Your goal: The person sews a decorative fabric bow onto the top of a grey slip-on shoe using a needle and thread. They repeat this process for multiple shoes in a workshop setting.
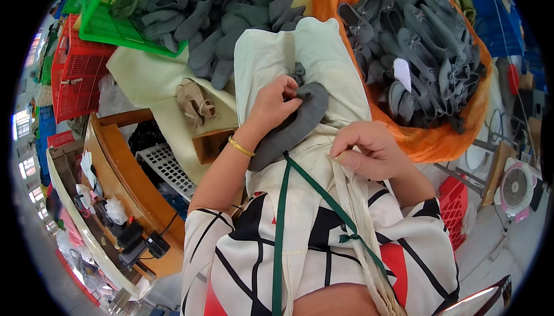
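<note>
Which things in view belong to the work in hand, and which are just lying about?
Likely the work's:
gray shoe at the left hand
heap of gray shoes
bowed gray shoes in orange cloth

Likely just lying about:
beige sandals
white-and-pink fan

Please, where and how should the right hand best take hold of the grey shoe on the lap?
Probably grip the grey shoe by its rounded far end, coming from the right. That end and the right edge lie uncovered toward the right hand, while the left hand covers part of the left side. Thumb on top, fingers under the edge seems suitable.
</note>
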`<state>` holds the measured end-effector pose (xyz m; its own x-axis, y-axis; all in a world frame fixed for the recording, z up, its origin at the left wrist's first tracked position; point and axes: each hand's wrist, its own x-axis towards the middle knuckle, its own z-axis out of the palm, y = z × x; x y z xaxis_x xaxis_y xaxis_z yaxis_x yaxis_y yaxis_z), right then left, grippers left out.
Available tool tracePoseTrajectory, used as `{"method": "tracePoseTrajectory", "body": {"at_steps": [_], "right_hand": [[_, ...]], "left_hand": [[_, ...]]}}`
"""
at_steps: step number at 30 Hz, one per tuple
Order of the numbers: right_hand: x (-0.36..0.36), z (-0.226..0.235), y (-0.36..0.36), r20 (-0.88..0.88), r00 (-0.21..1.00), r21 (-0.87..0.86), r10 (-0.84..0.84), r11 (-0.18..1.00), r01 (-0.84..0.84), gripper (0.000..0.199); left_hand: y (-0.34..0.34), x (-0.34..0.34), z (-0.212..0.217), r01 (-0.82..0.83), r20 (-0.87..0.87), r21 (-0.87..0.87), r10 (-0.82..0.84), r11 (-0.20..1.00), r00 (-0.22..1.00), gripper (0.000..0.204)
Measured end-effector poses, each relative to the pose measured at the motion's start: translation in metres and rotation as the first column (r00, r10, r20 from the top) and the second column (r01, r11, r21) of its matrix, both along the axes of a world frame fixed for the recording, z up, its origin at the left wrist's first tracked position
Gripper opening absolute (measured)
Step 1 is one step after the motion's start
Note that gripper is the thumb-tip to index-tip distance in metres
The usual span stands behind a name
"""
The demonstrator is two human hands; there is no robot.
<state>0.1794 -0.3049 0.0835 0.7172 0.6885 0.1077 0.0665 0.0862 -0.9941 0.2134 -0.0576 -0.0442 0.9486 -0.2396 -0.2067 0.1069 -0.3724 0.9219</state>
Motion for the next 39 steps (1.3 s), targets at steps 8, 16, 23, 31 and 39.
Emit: {"method": "tracePoseTrajectory", "body": {"at_steps": [8,16,23,31,39], "right_hand": [[-0.006,0.011,0.012,-0.161,0.965,-0.065,0.208,0.973,-0.221,0.009],[0.018,-0.067,0.026,0.226,0.973,-0.389,-0.049,0.911,0.136,0.003],[0.037,-0.112,0.049,0.560,0.822,-0.479,-0.101,0.770,0.421,0.005],[0.044,-0.114,0.050,0.725,0.689,-0.473,0.031,0.749,0.464,0.007],[0.039,-0.126,0.049,0.040,0.954,-0.276,-0.296,0.915,0.295,0.007]], "left_hand": [[-0.015,-0.011,0.051,0.131,-0.070,0.339,-0.114,0.932,0.991,0.015],[0.011,-0.010,0.017,-0.380,-0.639,-0.457,0.001,0.804,0.769,0.016],[0.011,-0.016,0.011,-0.110,-0.363,-0.152,0.048,0.982,0.931,0.014],[0.009,-0.014,0.010,-0.302,-0.499,-0.218,0.159,0.928,0.852,0.012],[0.006,-0.015,0.014,-0.214,-0.520,-0.216,0.073,0.953,0.851,0.013]]}}
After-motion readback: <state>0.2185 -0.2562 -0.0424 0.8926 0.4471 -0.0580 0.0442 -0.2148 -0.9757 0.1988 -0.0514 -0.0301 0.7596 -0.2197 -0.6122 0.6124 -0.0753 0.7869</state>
